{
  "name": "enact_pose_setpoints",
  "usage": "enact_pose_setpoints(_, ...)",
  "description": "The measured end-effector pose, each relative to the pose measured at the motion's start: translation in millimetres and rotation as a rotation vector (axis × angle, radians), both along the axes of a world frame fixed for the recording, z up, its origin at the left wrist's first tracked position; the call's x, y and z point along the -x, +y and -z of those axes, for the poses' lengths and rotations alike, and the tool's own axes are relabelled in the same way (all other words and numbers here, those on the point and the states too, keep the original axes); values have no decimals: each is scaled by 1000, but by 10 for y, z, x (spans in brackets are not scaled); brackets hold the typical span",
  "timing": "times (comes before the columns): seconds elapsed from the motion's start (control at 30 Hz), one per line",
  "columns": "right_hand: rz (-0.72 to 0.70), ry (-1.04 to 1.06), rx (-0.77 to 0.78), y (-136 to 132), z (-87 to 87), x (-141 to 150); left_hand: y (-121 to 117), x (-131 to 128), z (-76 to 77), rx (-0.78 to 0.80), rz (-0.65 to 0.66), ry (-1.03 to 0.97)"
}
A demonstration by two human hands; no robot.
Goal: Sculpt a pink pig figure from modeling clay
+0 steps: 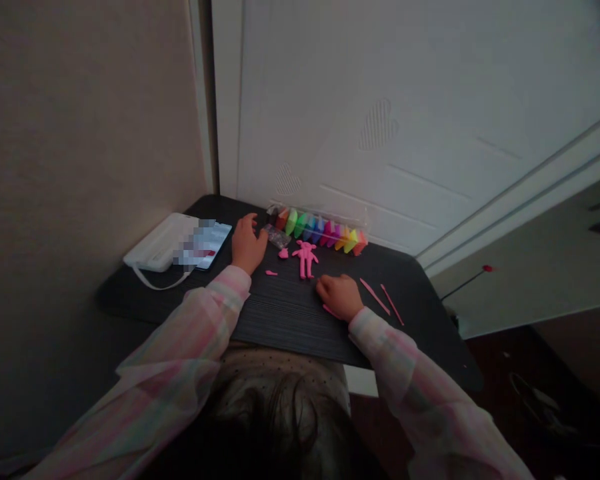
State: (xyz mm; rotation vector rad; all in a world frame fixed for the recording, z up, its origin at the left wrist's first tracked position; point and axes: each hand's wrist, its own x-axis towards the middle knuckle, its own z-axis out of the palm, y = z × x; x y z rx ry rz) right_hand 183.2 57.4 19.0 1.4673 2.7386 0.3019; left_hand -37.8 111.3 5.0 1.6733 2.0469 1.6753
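Observation:
On the dark table lies a pink clay figure [306,259] with ears, arms and legs. Left of it are a small pink lump [283,254] and a thin pink clay piece [271,273]. My left hand [249,245] is open, its bent fingers apart, between a tablet-like screen and a clear packet [277,237]. My right hand [341,297] is closed low on the table, just right of the figure's feet. A pink sliver shows under its palm edge; what the fingers hold is hidden. Two pink modelling tools [375,297] [392,305] lie right of that hand.
A clear tray of clay packs [325,232] in many colours stands along the back edge, against a white door [310,100]. At left are a white case [161,241] with a strap and a lit screen [215,247]. A wall [90,133] borders the left side.

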Motion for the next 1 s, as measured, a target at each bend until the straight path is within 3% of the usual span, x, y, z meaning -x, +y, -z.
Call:
enact_pose_setpoints(0.1, 12, 0, 3, 11, 0, -1, 0, -4, 1, 10, 11, -9)
enact_pose_setpoints(0.23, -152, -13, 50, -47, 17, 32, 7, -6, 9, 11, 18, -21)
enact_pose_setpoints(0.4, -17, -2, -12, 11, -6, 15, 3, -10, 7, 16, 21, -38)
enact_pose_setpoints(0.57, -195, -24, 49, -53, 19, 36, 9, -18, 10, -2, 33, -40)
enact_pose_setpoints(0.73, -14, 5, -22, 17, 8, 8, 14, -16, 22, 3, 34, -36)
enact_pose_setpoints(0.9, -220, -27, 39, -21, 17, 19, 4, -27, 12, -1, 41, -47)
enact_pose_setpoints(1.0, -87, -19, -17, 19, 1, 25, -1, -37, 4, -4, 41, -40)
